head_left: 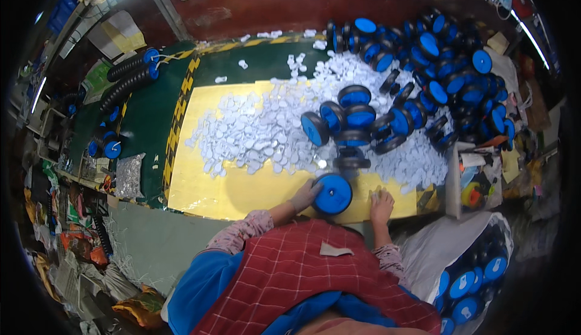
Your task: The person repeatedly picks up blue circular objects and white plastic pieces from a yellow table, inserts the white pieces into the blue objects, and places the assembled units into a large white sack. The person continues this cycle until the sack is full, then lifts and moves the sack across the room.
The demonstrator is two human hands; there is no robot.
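Observation:
Near the front edge of the yellow-covered table, my left hand (305, 196) grips the left side of a wheel (332, 194) with a black rim and a flat blue face turned up. To the right of it, apart from the wheel, my right hand (382, 205) rests low over the yellow sheet with its fingers bent together. Something pale may sit at its fingertips, too small to make out. Beyond both hands spreads a heap of small white flat pieces (260, 132). Several black-and-blue wheels (354, 117) lie on top of them.
A large pile of similar wheels (436, 90) fills the table's far right. An open white sack (423, 253) of wheels stands at my right, beside a white box (454, 180). Left, on green table, lie stacked black wheels (130, 84) and a clear bag (129, 176).

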